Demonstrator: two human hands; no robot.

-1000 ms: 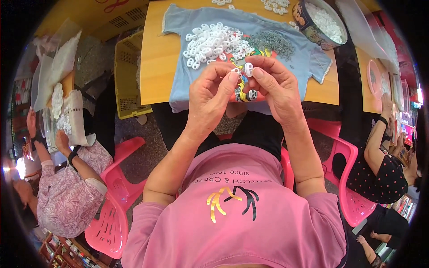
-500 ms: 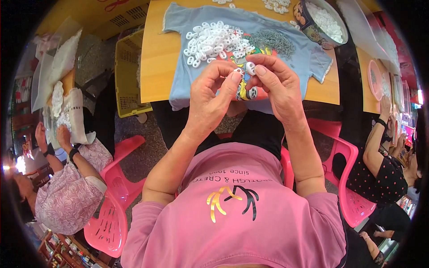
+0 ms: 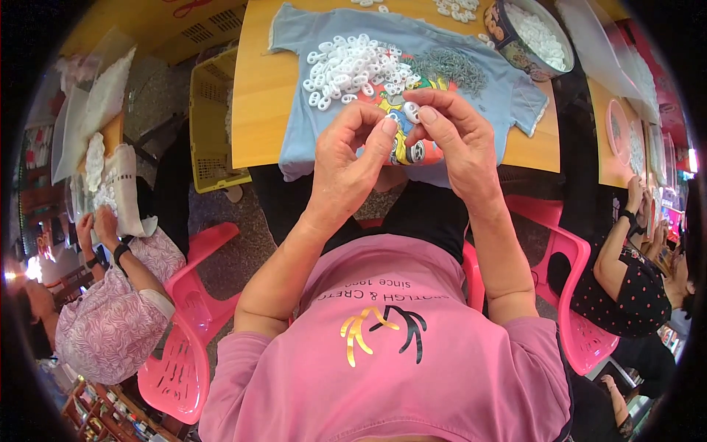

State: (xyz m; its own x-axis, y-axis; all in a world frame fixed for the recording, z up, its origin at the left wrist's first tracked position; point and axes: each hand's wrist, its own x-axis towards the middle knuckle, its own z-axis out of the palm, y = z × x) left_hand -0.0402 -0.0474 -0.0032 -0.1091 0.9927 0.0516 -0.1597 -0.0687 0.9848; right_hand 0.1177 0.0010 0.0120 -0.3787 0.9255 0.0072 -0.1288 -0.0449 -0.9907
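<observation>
My left hand (image 3: 353,158) and my right hand (image 3: 453,140) meet above my lap, fingertips pinched together on a small white ring (image 3: 411,112). A second white ring (image 3: 416,151) shows just below, between the hands. Beyond them a light blue shirt (image 3: 309,140) lies spread on the wooden table (image 3: 254,110). A heap of white rings (image 3: 353,70) and a pile of thin grey metal pieces (image 3: 456,70) rest on the shirt.
A round tin (image 3: 530,33) full of white rings stands at the table's far right. A yellow crate (image 3: 210,118) sits left of the table. Pink chairs (image 3: 184,346) flank me. One person sits at my left handling white pieces, another at my right.
My hands stay pinched on the white ring in the same spot; fingers have shifted slightly. The person at the left has moved their arms a little.
</observation>
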